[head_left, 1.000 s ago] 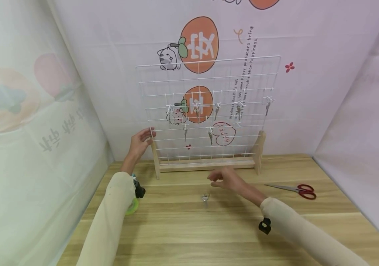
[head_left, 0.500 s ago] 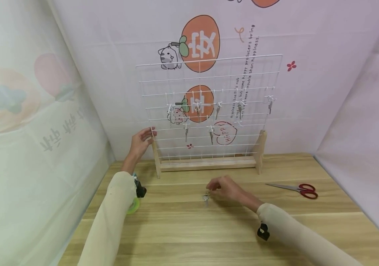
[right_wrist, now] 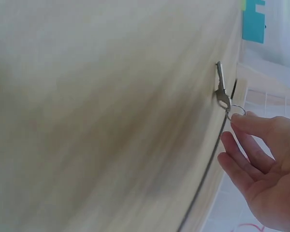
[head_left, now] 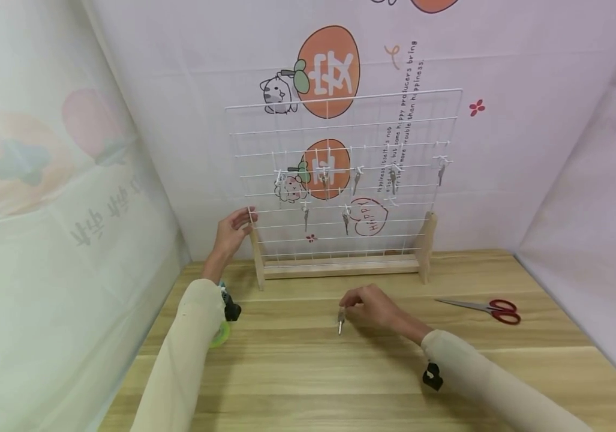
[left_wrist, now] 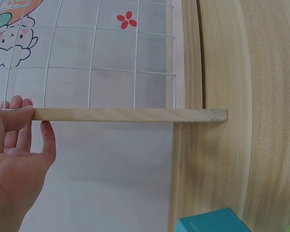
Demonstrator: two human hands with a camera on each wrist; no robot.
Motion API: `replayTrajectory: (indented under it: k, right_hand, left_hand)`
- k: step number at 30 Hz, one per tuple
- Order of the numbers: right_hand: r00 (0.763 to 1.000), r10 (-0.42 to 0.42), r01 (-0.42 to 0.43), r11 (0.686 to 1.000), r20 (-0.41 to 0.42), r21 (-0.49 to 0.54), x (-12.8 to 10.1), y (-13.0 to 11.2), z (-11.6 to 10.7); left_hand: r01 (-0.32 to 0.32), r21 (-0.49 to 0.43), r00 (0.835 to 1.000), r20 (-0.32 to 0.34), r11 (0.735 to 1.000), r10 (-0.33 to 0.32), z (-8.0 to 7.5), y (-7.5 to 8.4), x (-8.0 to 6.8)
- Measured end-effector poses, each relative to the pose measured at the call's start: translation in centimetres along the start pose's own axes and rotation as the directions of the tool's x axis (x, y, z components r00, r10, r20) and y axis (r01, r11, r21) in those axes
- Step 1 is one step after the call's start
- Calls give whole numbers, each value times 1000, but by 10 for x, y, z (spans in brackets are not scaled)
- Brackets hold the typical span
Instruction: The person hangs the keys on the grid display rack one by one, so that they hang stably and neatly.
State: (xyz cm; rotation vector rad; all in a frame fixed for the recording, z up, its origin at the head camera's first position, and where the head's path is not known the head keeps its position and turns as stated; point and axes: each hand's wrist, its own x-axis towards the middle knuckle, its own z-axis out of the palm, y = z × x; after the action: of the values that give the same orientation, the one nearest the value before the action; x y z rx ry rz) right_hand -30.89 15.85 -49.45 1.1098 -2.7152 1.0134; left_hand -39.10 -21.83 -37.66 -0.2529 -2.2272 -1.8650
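Observation:
A white wire grid rack stands on a wooden base [head_left: 340, 270] against the back cloth. My left hand [head_left: 230, 235] holds its left side, with thumb and fingers around the upper end of the wooden upright [left_wrist: 130, 115]. Over the middle of the table my right hand [head_left: 375, 305] pinches a small metal ring between thumb and fingertip. From that ring hangs a silver key [right_wrist: 221, 84], its blade pointing away from the fingers. Several similar keys, one of them a hanging key [head_left: 346, 222], are on white hooks across the grid.
Red-handled scissors [head_left: 488, 309] lie on the right of the table [head_left: 308, 384]. A green roll of tape [head_left: 222, 336] is partly hidden by the left sleeve. Close by is a teal box [left_wrist: 212, 221]. White printed cloth surrounds the back and sides.
My right hand has come down and left to the key on the table and taken its ring. The key is now tilted up. My left hand has stayed on the rack.

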Motion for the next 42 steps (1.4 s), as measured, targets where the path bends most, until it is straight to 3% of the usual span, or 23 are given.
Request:
replayTrajectory:
  k: [6,13,22,29,42]
  right_hand:
    - [999,-47,45,996,-22,-78,0,7,-24]
    - [995,-77,72,993,-59,-94,-3,17,-54]
    - [981,-86,60,987,-176,-148,-3,21,-103]
    - [977,-49,17,988,-207,-151,-4,9,-143]
    - [940,-56,-17,978,-338,-210,9,-26,-206]
  left_hand:
    - [-18,23,1000,-22,1000,19,1,2,-2]
    - [-4,23,1000,-23,1000,5,1,2,-3]
    - [-18,20,1000,-13,1000,18,0,-1,-2]
    - [-26,44,1000,-10,999,26,-1,0,-3]
    - [17,-3,1000,18,1000,-17,-2,6,-5]
